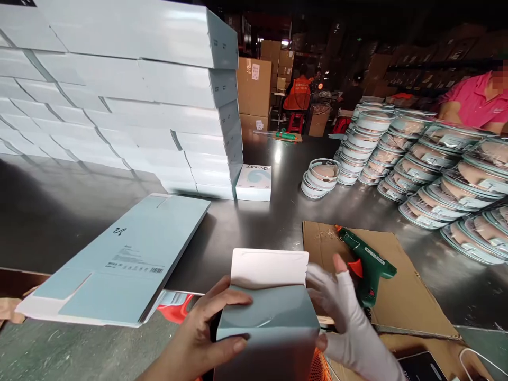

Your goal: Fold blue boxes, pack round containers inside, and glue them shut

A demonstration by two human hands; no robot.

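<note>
A light-blue cardboard box [270, 312] stands at the table's near edge, its white inner flap [270, 267] raised at the far side. My bare left hand [210, 328] grips its left side, fingers over the top and thumb along the front edge. My right hand [343, 317], in a pale glove with bare fingertips, is at the box's right side. Its thumb touches the front corner, one finger points up, and the others blur beside the flap. A green glue gun [369, 259] with a red trigger lies just beyond this hand on a cardboard sheet [408, 301].
Flat light-blue box blanks [135, 259] lie at left, overhanging the edge. Behind them rises a wall of white boxes [159, 90], with one small printed box [254, 183] beside it. Stacked round clear-lidded containers [432, 169] fill the right. A person in pink [468, 100] is beyond; a phone [424, 368] lies lower right.
</note>
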